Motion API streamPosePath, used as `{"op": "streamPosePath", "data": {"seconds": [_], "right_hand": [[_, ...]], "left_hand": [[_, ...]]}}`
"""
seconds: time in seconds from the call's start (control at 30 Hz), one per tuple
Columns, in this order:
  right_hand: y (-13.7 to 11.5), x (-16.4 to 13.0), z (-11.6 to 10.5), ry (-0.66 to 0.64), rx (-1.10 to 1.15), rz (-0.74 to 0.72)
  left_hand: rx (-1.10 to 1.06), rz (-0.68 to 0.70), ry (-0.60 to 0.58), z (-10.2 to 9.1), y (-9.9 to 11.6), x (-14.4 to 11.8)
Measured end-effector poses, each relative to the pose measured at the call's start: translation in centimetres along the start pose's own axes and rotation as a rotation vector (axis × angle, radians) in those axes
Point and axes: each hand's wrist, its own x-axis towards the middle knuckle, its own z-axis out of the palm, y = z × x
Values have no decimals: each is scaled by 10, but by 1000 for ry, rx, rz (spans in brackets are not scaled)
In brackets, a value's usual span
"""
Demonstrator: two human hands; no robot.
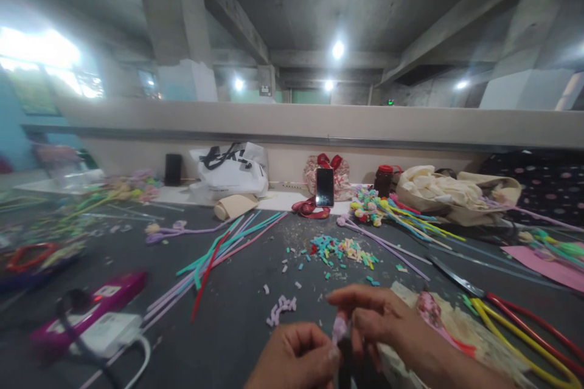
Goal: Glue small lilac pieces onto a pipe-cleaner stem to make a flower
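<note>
My left hand [296, 355] and my right hand [371, 322] meet at the bottom middle of the view, low over a dark table [237, 316]. Both pinch a small pink and white fuzzy piece [340, 328] held upright between the fingertips. Its lower end is hidden behind my fingers. Just left of my hands lies a little heap of pale purple cut bits [280, 309]. Beyond them a pile of cut teal, yellow and pink bits [344, 250] is spread over the table.
Long coloured stems [219, 252] fan across the table's middle left. Scissors with red and yellow handles [511, 310] lie at right. A phone [324, 187] stands upright at the back beside a white bag [230, 171]. A charger and pink case [98, 310] sit at left.
</note>
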Motion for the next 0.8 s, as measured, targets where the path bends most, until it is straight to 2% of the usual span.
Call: {"op": "streamPosePath", "data": {"seconds": [0.13, 0.37, 0.6, 0.7, 0.8], "right_hand": [[-5, 1, -3, 46, -31, -16], [-4, 4, 1, -40, -128, -59], [-2, 5, 0, -60, -73, -44], [4, 5, 0, -123, -47, -42], [8, 3, 0, -169, -12, -5]], "left_hand": [[20, 35, -5, -3, -2, 4], [35, 43, -3, 3, 5, 0], [-85, 0, -189, -6, -3, 7], [-125, -59, -217, -4, -5, 6], [-127, -171, -136, 0, -4, -1]]}}
